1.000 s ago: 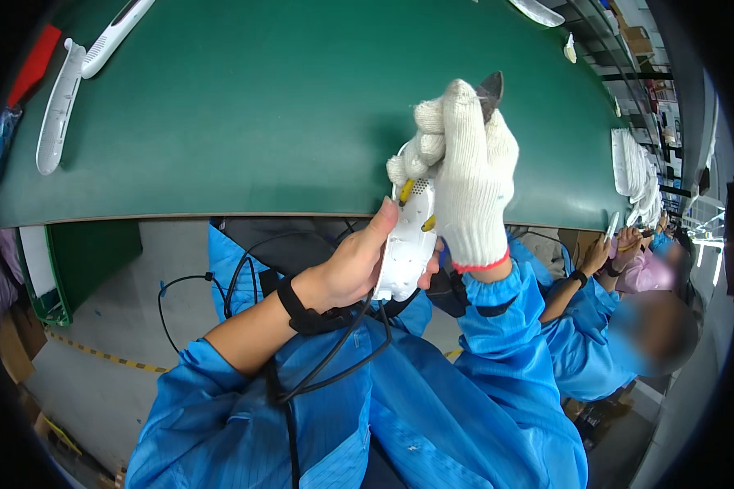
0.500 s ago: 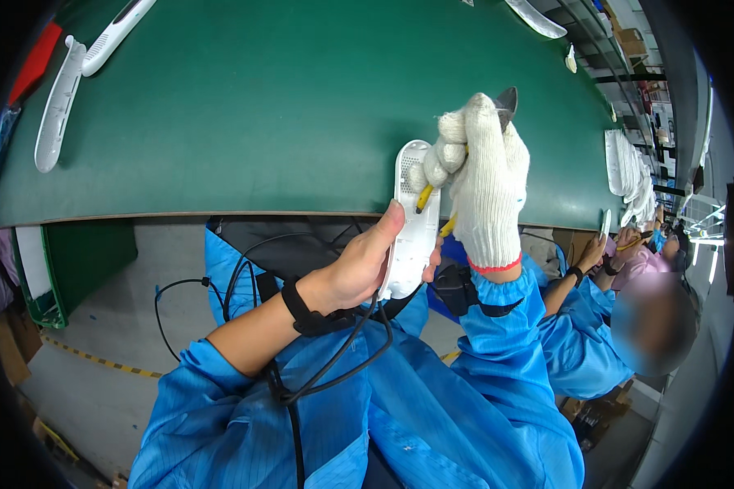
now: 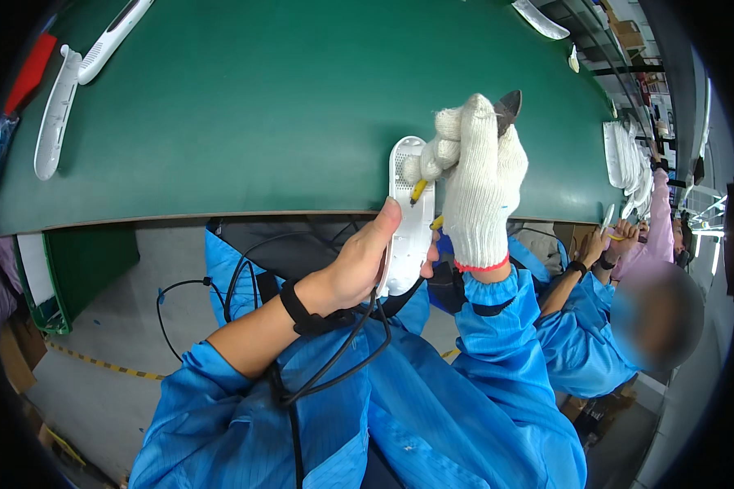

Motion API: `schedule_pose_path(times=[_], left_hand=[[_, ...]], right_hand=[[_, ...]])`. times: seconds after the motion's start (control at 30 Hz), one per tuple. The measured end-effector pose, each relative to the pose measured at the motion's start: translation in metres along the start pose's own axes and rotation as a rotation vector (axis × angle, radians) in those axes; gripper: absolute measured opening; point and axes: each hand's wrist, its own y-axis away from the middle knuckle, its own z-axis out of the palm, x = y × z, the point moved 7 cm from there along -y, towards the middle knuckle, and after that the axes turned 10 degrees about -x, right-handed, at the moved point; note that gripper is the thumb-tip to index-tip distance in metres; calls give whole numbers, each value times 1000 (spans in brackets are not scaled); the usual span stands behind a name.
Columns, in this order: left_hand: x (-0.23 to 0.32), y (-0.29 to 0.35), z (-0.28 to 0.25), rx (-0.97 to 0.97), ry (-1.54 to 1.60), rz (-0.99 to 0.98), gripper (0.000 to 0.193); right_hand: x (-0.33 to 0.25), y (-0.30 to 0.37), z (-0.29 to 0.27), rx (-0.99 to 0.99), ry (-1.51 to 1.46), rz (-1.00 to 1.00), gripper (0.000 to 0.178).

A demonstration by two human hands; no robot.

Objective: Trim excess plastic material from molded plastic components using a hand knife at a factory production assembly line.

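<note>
A long white plastic housing [image 3: 408, 220] is being held upright just at the near edge of a green conveyor belt [image 3: 285, 106]. Its face is being shown as smooth and rounded at both ends, with a patch of small perforations near the top and a narrow profile along its length. It is being gripped around its lower half by the bare left hand [image 3: 359, 265], the thumb being pressed along its left edge and the fingers wrapped behind. The right hand [image 3: 477, 191], covered by a white knitted glove with a red cuff, is being closed on a cutter with yellow handles [image 3: 420, 191], whose dark tip is being seen above the glove; the tool is being pressed against the upper part of the housing.

Ahead, wide bare belt surface is being left open. Two similar white parts [image 3: 73, 90] are being carried at the far left of the belt, well apart, and a stack of white parts [image 3: 628, 159] is lying at the right edge. A co-worker's sleeve [image 3: 587, 326] is being seen close on the right.
</note>
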Motion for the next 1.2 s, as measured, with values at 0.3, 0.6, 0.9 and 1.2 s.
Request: schedule_pose_path(times=[0.3,0.6,0.9,1.2], left_hand=[[0,45,16,48,-672,-77,39],[21,18,8,356,-642,45,28],[20,12,8,393,-649,61,32],[17,13,6,410,-654,33,33]], right_hand=[[4,-14,-5,-106,-196,-55,37],[-23,-4,1,-81,-197,-151,38],[2,8,3,-145,-242,30,36],[9,12,5,-100,-243,49,38]])
